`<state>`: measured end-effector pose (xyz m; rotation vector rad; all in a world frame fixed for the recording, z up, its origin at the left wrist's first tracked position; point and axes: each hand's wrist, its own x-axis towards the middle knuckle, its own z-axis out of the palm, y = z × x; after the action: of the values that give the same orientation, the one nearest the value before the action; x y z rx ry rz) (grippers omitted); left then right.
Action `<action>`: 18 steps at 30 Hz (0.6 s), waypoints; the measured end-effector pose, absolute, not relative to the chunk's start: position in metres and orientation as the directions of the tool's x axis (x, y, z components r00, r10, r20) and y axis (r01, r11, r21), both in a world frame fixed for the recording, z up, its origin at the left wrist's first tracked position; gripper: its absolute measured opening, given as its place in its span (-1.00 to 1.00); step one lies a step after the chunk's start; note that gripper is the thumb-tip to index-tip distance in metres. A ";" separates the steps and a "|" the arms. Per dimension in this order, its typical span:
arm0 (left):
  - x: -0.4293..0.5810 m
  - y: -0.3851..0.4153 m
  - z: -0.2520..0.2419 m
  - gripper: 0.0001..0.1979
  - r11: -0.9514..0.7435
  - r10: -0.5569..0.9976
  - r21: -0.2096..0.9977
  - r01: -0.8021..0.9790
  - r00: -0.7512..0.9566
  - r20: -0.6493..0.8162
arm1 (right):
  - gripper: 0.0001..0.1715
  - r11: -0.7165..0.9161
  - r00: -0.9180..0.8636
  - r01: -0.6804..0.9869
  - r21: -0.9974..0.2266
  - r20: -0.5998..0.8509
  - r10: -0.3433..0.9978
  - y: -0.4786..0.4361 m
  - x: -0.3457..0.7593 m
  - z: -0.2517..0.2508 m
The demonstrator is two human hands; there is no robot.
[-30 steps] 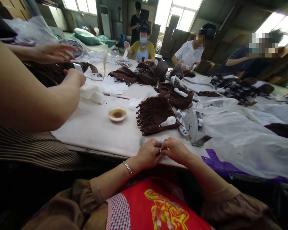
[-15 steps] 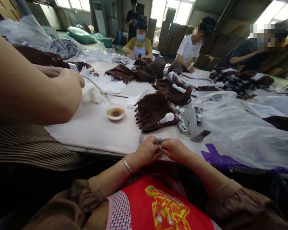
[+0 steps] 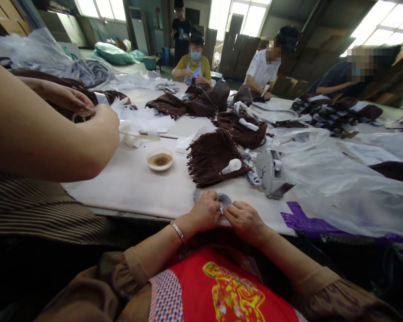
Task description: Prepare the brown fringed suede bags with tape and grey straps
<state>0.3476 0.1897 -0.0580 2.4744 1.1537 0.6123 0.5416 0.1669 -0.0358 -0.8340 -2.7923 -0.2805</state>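
My left hand (image 3: 205,211) is closed at the table's front edge, its fingers curled round a small greyish, shiny coil (image 3: 225,200). I cannot make out whether the coil is tape or a wrapped strap. Close beside it, my right hand (image 3: 246,220) pinches at the coil's near edge, where a tiny white piece (image 3: 221,210) shows between the hands. Just beyond them lies a dark brown fringed bag (image 3: 215,156) with a white wrapped piece (image 3: 232,166) on it. A grey metal device (image 3: 272,176), like a tape dispenser, stands to the right of the bag.
A shallow white dish (image 3: 160,161) of brown liquid sits left of the bag. A co-worker's arm (image 3: 70,138) reaches in from the left. More brown bags (image 3: 204,98) lie farther back. Plastic sheeting (image 3: 339,188) and purple tape (image 3: 305,221) cover the right side.
My hands have drawn slightly apart, and more of the greyish coil shows between them. At the left, the co-worker's hands have shifted, and the brush-like strip near the dish is gone from there.
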 end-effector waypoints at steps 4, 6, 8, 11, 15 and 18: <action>0.347 0.197 -0.049 -0.85 -0.548 0.811 0.567 0.615 0.555 0.182 | -0.67 0.762 -0.769 0.623 0.178 0.321 0.553 0.154 0.544 -0.044; 0.344 0.202 -0.040 -0.81 -0.504 0.812 0.661 0.557 0.567 0.141 | -0.66 0.737 -0.739 0.647 0.196 0.398 0.544 0.153 0.543 -0.044; 0.340 0.208 -0.028 -0.76 -0.420 0.814 0.769 0.482 0.575 0.084 | -0.68 0.717 -0.708 0.666 0.206 0.478 0.520 0.157 0.541 -0.040; 0.332 0.216 -0.012 -0.72 -0.215 0.828 0.907 0.363 0.561 -0.028 | -0.69 0.697 -0.674 0.684 0.213 0.549 0.494 0.167 0.539 -0.028; 0.327 0.218 -0.002 -0.65 0.079 0.817 0.989 0.123 0.561 -0.135 | -0.69 0.702 -0.655 0.682 0.205 0.598 0.462 0.178 0.538 -0.011; 0.327 0.214 -0.003 -0.59 0.190 0.829 0.982 0.010 0.534 -0.166 | -0.69 0.701 -0.643 0.689 0.183 0.602 0.474 0.181 0.537 -0.006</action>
<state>0.3269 0.2137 -0.0029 1.2588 0.8446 0.6838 0.5372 0.1806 -0.0065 -0.8896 -2.3866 -0.5469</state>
